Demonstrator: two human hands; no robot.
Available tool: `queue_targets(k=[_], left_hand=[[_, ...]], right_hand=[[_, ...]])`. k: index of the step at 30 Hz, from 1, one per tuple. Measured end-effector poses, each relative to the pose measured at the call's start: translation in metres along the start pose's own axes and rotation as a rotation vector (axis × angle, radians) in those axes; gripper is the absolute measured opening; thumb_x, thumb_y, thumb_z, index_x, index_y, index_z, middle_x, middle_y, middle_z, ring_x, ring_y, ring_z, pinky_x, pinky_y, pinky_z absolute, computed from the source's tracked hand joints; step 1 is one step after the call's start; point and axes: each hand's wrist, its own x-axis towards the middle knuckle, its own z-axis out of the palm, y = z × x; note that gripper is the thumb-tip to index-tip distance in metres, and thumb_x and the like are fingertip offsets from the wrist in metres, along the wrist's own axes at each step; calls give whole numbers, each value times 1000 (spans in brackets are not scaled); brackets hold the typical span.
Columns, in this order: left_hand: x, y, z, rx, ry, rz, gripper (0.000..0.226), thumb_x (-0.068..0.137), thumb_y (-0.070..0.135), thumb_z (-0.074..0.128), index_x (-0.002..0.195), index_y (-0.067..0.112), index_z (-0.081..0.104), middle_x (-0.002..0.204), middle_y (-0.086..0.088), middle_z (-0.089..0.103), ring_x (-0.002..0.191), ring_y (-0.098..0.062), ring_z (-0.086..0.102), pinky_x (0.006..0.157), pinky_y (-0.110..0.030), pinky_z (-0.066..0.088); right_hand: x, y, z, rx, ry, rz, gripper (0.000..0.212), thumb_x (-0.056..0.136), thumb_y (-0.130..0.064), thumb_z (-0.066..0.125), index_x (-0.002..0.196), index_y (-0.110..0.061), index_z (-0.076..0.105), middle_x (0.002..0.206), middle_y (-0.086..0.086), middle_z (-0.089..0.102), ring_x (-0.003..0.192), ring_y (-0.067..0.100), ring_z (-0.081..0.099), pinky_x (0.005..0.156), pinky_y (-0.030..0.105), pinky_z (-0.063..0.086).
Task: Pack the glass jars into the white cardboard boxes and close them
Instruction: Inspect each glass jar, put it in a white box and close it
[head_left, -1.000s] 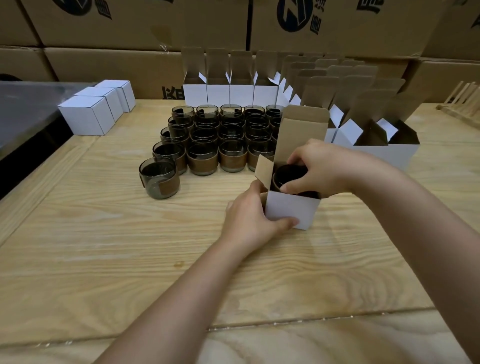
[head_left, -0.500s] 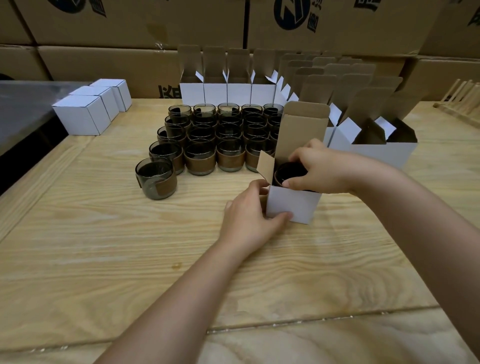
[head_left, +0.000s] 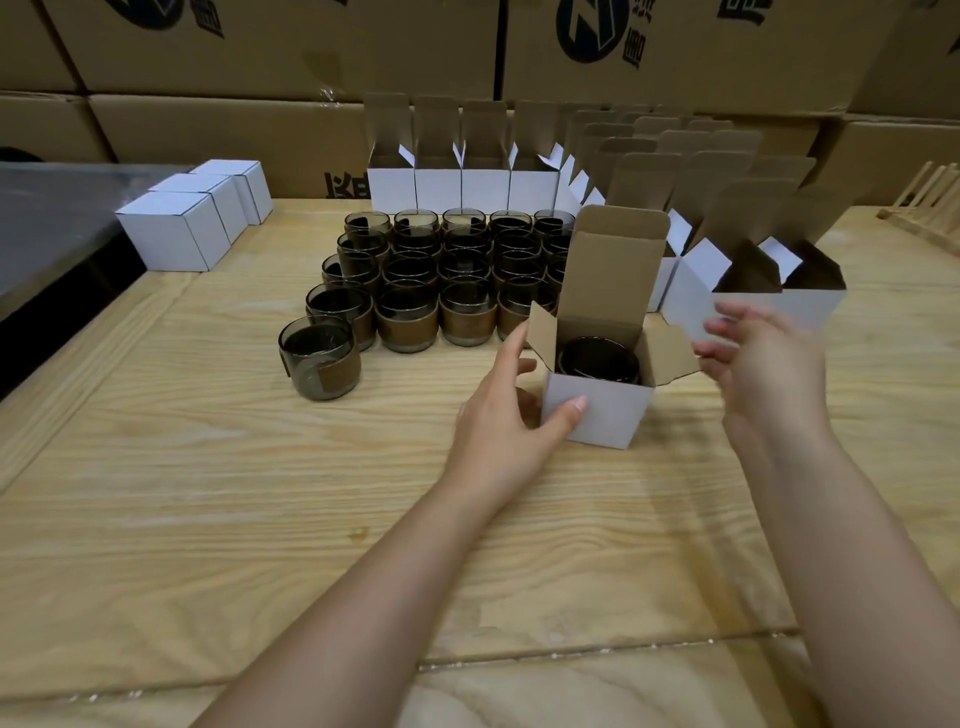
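Note:
An open white box (head_left: 602, 410) stands on the wooden table (head_left: 260, 493) with a dark glass jar (head_left: 597, 358) sitting inside it. Its lid and both side flaps stand up. My left hand (head_left: 511, 421) holds the box's left corner, thumb on the white front face, fingers at the left side. My right hand (head_left: 763, 358) hovers just right of the box, blurred, fingers spread and holding nothing, near the right flap. Several smoky glass jars (head_left: 431, 280) with brown bands stand in rows behind. One jar (head_left: 319, 358) stands apart at the front left.
Several open white boxes (head_left: 462, 182) line the back and right behind the jars. Three closed white boxes (head_left: 179, 228) sit at the far left by a dark surface (head_left: 47, 218). Large brown cartons (head_left: 260, 57) form a wall behind. A wooden rack (head_left: 930, 202) is at the far right.
My right hand has let go of the jar, which now sits down inside the box, and has moved out to the right. My left hand still holds the box.

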Motion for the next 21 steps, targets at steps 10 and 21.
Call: queue_targets(k=[10,21], left_hand=[[1,-2,-1,-153,11,1,76,81,42,73,136,61,24,105,34,51,90,20,55,68,0,43],[2,-5,3,-19,-59,120,50,94,37,57,134,60,37,127,20,45,112,5,45,92,-30,46]], right_hand=[[-14,31,17,85,-370,101,44,91,-10,61,132,-22,52,122,0,61,112,19,60,91,40,52],[-14,36,21,229,-523,107,46,97,-2,47,133,-29,49,112,3,69,95,19,69,67,29,57]])
